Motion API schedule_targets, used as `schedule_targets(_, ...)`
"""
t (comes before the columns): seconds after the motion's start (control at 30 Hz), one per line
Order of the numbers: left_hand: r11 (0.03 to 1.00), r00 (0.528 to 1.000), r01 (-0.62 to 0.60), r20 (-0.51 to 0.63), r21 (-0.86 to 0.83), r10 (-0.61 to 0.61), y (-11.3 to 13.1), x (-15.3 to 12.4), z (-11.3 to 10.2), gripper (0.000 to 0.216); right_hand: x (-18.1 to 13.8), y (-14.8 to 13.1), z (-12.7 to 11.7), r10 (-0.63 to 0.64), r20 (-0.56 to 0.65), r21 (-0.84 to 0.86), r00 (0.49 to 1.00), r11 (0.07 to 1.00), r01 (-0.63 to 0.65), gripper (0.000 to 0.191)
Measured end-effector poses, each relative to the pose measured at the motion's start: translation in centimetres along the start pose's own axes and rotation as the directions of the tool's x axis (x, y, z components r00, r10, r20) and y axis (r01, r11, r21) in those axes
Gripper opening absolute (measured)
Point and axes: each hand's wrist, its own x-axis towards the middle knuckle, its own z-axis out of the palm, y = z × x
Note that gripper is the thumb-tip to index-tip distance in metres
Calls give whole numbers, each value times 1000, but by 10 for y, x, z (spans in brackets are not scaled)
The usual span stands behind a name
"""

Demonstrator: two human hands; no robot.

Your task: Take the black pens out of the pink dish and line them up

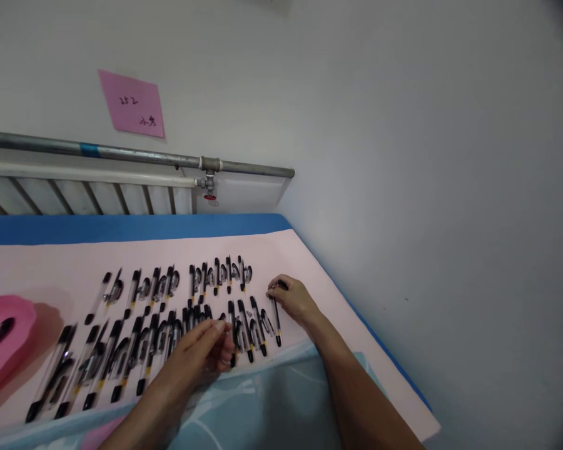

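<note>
Two rows of disassembled black pens lie on the pink tabletop: clear barrels with black ends, thin refills and small dark caps. At the right end of the front row, my right hand pinches a small black pen part, perhaps a cap. Just below its fingers lies a slim pen piece with a black and yellow tip. My left hand hovers over the middle of the front row, thumb and fingertips drawn together; whatever is between them cannot be made out. It hides some of the pens partly.
A pink bowl with a black item inside stands at the left. Light blue cloth covers the near edge. Behind the table are a radiator and a metal pipe; a wall borders the right side.
</note>
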Motion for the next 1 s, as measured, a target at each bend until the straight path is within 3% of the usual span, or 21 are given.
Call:
schedule_targets(0.47, 1000, 999, -11, 33, 9, 11, -2, 1, -1, 42, -9, -8, -1, -59, 6, -216, 998, 975, 59, 14)
schedule_targets(1.0, 996, 998, -5, 67, 88, -1, -2, 0, -2, 41, -18, -4, -4, 17, 69, -451, 997, 893, 15, 12)
